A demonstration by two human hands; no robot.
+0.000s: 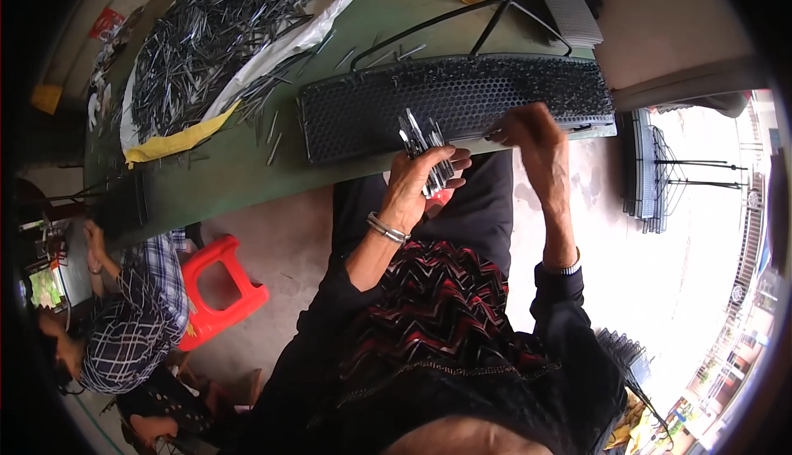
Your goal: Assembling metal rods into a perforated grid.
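Note:
My left hand [403,187] is closed around a bundle of thin, shiny metal strips [423,143], their ends sticking out above and below the fingers. Just in front of it, a long black perforated panel [359,121] lies along the table's near edge, with rows of small round holes. My right hand [535,135] is bent over the right half of this panel, close to its near edge. Motion smears its fingers, so whether they pinch a strip cannot be made out. Bent black rods [491,34] rise from the panel's far side.
A white sack [334,14] with a yellow edge bears a heap of metal strips [210,55] on the green table [223,191]. Loose strips lie nearby. A red stool [256,300] and another person [136,335] are at left. Black racks [642,170] stand at right.

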